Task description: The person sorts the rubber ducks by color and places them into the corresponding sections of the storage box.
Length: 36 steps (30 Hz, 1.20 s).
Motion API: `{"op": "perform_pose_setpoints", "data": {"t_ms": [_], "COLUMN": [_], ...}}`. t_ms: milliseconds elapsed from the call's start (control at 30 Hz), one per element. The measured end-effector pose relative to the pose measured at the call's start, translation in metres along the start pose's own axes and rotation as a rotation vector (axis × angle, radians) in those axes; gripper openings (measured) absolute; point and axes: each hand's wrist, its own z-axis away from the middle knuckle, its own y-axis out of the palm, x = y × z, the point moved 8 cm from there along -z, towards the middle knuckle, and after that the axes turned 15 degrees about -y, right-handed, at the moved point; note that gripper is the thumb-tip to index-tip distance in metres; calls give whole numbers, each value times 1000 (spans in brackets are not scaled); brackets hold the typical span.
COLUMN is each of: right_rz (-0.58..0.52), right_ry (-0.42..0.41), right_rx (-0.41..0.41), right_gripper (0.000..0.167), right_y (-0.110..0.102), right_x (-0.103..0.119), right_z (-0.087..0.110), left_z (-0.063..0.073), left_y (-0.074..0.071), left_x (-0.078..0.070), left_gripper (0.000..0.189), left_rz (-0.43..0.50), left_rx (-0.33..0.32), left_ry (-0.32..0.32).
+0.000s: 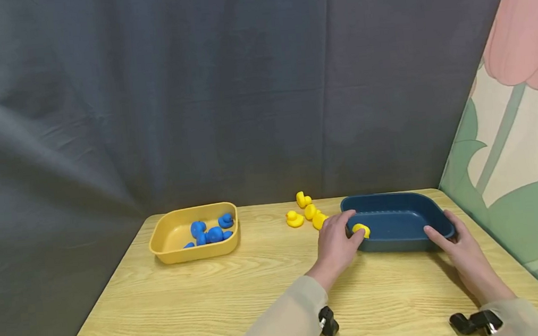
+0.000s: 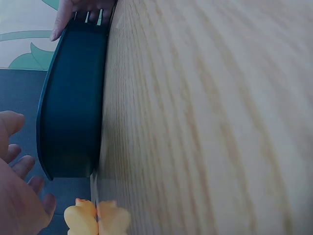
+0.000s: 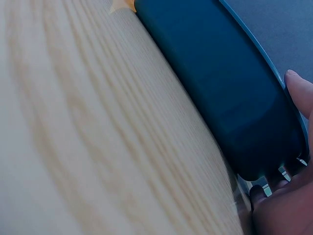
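A dark blue plastic bin sits on the wooden table at the right. My left hand hovers at its left end, thumb and fingers spread apart; the left wrist view shows nothing between them. Just beyond the thumb lies a yellow rubber duck, inside the bin's near left corner and partly covered by the hand. My right hand grips the bin's right end, the thumb over the rim and the other fingers against the outer wall.
Several yellow ducks lie on the table just left of the blue bin. Farther left stands a yellow bin with several blue ducks in it. A dark curtain hangs behind the table, and a flower-patterned cloth borders the right side.
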Motion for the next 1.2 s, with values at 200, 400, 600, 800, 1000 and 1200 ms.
{"op": "perform_pose_setpoints", "data": {"t_ms": [200,400,600,800,1000,1200], "right_rz": [-9,-16,-39,-40,-35,-9], "right_ry": [-9,-9,-20,-13,-7,14], "right_rx": [7,0,-2,-5,-4,8], "right_gripper": [97,97,98,98,97,95], "right_y": [4,5,7,6,4,1], "right_x": [4,6,8,6,6,4], "right_z": [-1,-1,-1,1,0,1], "left_z": [0,-6,-12,-22,-34,-43], "left_y": [-11,-25,-45,-61,-71,-78], "left_x": [6,17,33,51,67,75], "left_gripper": [55,57,57,59,62,61], "left_rz": [42,67,58,46,43,-6], "left_rx": [2,-13,-77,-118,-119,-137], "left_ry": [-13,2,34,19,-27,-43]}}
